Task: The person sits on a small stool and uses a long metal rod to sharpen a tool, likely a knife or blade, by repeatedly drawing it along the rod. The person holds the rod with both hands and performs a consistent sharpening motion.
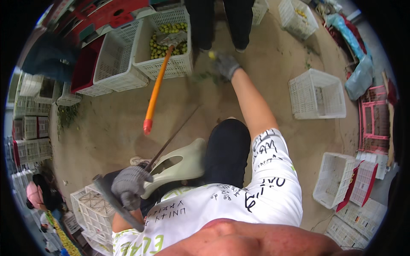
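Note:
My left hand (130, 185), in a grey knit glove, is closed round a long thin dark rod (175, 134) that slants up and away over the floor. A grey curved piece (109, 192) lies against that hand; whether it belongs to the rod I cannot tell. Stretched far forward, my right hand (226, 66) wears a grey glove and is smeared by motion. At its fingertips is a small yellow-green fruit (212, 55). Blurred green leaves (208, 76) are just below it. Beside my knee stands a pale green plastic stool (188, 160) with an oval hole.
A white crate (164, 68) of yellow-green round fruit (160, 49) stands ahead, an orange pole (157, 91) jutting from it. Other white crates (115, 64) (318, 96) stand left and right. A person's dark-trousered legs (218, 21) are beyond my right hand.

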### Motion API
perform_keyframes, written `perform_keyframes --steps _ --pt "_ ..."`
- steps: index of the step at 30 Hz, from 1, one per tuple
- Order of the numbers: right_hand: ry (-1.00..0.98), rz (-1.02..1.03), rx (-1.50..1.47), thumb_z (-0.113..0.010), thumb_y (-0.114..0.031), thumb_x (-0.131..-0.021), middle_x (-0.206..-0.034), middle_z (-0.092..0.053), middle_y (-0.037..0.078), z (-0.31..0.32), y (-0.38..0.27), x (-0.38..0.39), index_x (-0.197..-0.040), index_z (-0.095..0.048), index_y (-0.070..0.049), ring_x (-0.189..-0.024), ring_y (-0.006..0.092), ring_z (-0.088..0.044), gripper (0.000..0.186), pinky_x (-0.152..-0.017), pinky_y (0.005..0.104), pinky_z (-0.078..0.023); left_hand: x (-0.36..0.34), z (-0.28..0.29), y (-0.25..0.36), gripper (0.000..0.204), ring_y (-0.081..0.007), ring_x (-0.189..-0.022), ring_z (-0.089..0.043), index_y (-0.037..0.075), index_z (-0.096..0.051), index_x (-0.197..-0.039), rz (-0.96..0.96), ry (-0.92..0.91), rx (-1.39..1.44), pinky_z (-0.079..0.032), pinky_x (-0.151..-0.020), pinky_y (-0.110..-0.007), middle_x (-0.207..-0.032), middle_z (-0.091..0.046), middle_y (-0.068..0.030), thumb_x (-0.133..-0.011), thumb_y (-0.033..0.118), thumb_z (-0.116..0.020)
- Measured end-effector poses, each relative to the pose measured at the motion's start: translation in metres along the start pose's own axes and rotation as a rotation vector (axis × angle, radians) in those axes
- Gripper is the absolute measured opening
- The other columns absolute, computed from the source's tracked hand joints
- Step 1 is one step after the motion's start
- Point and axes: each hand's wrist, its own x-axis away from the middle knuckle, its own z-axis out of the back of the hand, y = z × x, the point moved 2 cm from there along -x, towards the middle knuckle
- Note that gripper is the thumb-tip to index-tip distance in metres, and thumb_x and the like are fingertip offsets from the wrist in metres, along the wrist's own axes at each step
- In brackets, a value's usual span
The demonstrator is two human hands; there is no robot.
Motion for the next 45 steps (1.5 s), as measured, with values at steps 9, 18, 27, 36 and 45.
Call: perform_keyframes --steps 9,18,27,36,45 --pt "-0.422 0.389 0.647 -0.059 -0.021 -0.089 -0.088 -0.061 0.002 -0.113 0.121 0.126 -0.101 -0.062 -0.008 -0.077 0.013 -0.058 0.018 -0.072 0.0275 -0.049 0.08 0.014 -0.005 0.045 -0.0261 -0.058 -0.054 0.006 -0.052 -0.064 0.021 0.007 -0.017 -0.048 -0.06 -0.037 -0.059 -0.05 -0.0087 -0.097 0.036 -0.043" --pt "-0.593 0.323 1.36 -0.066 -0.019 -0.078 -0.126 -0.056 0.013 -0.102 0.184 0.302 -0.125 -0.055 -0.01 -0.122 0.0265 -0.049 0.05 -0.104 0.0367 -0.037 0.13 0.013 -0.005 0.028 -0.0103 -0.068 -0.053 0.0 -0.06 -0.087 0.205 0.164 0.289 -0.044 -0.062 -0.023 -0.083 -0.06 -0.007 -0.097 0.022 -0.047" --pt "-0.977 0.537 0.885 -0.073 -0.02 -0.071 -0.086 -0.064 0.006 -0.196 0.187 0.331 -0.091 -0.067 -0.005 -0.077 0.0188 -0.061 0.025 -0.068 0.0331 -0.049 0.094 -0.001 -0.034 0.011 -0.0181 -0.078 -0.058 -0.001 -0.06 -0.094 0.083 0.404 0.237 -0.049 -0.072 -0.031 -0.083 -0.059 -0.0081 -0.085 0.006 -0.057" --pt "-0.577 0.447 0.872 -0.057 -0.021 -0.088 -0.089 -0.068 0.011 -0.121 0.224 0.308 -0.097 -0.066 -0.005 -0.084 0.0255 -0.065 0.021 -0.077 0.0341 -0.051 0.135 0.009 -0.05 0.049 -0.0365 -0.109 -0.053 0.002 -0.055 -0.112 -0.078 -0.018 -0.549 -0.044 -0.097 -0.045 -0.119 -0.054 -0.0169 -0.067 0.015 -0.067" --pt "-0.192 0.904 1.089 -0.043 -0.029 -0.095 -0.067 -0.053 0.001 -0.114 0.136 0.331 -0.086 -0.06 -0.006 -0.062 0.0111 -0.05 0.031 -0.063 0.0262 -0.043 0.142 0.031 -0.059 0.036 -0.034 -0.09 -0.061 0.008 -0.062 -0.106 0.426 -0.224 -0.587 -0.048 -0.081 -0.041 -0.1 -0.064 -0.0136 -0.075 0.025 -0.064"
